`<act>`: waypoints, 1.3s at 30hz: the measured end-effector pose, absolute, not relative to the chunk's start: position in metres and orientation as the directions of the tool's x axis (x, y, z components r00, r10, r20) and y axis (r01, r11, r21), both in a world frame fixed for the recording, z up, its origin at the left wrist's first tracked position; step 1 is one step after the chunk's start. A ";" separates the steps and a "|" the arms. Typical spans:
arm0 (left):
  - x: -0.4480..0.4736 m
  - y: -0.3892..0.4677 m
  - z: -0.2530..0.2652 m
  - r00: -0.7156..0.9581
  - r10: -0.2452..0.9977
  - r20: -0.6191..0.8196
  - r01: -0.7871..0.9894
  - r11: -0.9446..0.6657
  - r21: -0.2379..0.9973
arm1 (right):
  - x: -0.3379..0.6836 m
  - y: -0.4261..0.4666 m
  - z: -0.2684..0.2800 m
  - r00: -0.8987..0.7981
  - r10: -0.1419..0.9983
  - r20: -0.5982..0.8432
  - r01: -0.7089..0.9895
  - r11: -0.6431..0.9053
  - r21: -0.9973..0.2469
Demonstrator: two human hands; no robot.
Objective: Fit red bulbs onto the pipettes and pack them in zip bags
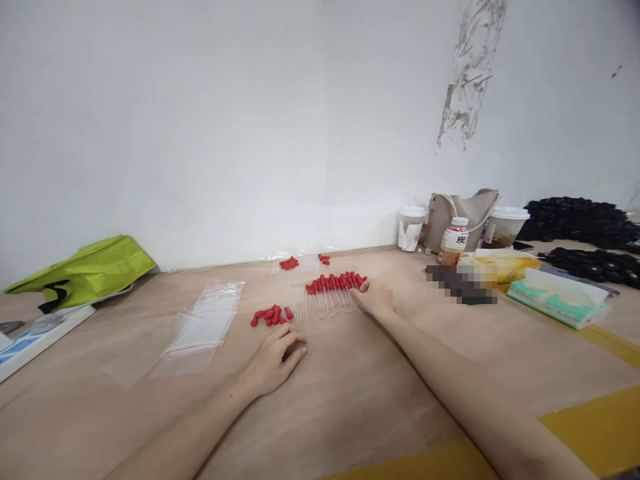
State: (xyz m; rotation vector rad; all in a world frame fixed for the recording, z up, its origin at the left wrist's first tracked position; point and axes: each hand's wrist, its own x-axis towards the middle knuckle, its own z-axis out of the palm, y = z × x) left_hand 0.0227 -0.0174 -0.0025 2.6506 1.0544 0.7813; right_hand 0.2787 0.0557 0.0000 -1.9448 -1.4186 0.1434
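Droppers (333,288) lie side by side mid-counter (345,393), bulb ends away from the person, long axes fore-and-aft, tips nearward. Right hand (374,297) reaches the row's right end, fingers bent at a bulb; grip can't be told. Left hand (277,357) rests half-curled, apparently empty, near loose bulbs (273,315). Lidded cup (506,231): dark drink inside.

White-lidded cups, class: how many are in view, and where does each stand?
2. The left cup stands left of the grey-beige bag; the right cup stands at its right. Others behind it would be hidden.
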 end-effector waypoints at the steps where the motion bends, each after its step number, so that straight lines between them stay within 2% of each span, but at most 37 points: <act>1: 0.023 -0.017 -0.002 0.610 0.683 0.402 0.587 -0.730 0.350 | 0.277 0.053 0.001 0.369 0.865 0.341 0.794 -0.102 -0.599; 4: 0.023 -0.017 -0.002 0.613 0.683 0.398 0.588 -0.730 0.348 | 0.264 0.045 0.001 0.242 0.872 0.424 0.825 0.045 -0.563; 7: 0.022 -0.017 -0.002 0.616 0.674 0.407 0.592 -0.737 0.326 | 0.240 0.037 0.000 0.082 0.900 0.429 0.865 0.149 -0.479; 10: 0.022 -0.011 -0.003 0.541 0.675 0.501 0.675 -0.704 0.220 | 0.214 0.032 -0.001 -0.022 0.914 0.404 0.888 0.203 -0.412; 13: 0.022 0.000 -0.004 0.377 0.671 0.638 0.838 -0.540 0.072 | 0.194 0.035 0.000 -0.018 0.919 0.393 0.897 0.188 -0.400; 15: 0.024 0.008 -0.005 0.308 0.669 0.676 0.903 -0.429 0.013 | 0.185 0.040 0.001 0.026 0.929 0.370 0.903 0.137 -0.406; 20: 0.026 0.016 -0.006 0.300 0.673 0.676 0.933 -0.356 -0.060 | 0.172 0.054 0.004 0.096 0.951 0.294 0.919 0.029 -0.394; 31: 0.025 0.016 -0.007 0.374 0.666 0.645 0.900 -0.429 -0.078 | 0.174 0.046 0.007 0.067 0.966 0.248 0.923 0.035 -0.383; 39: 0.025 0.016 -0.008 0.402 0.648 0.647 0.872 -0.487 -0.054 | 0.212 0.000 0.008 -0.127 0.968 0.215 0.897 0.205 -0.391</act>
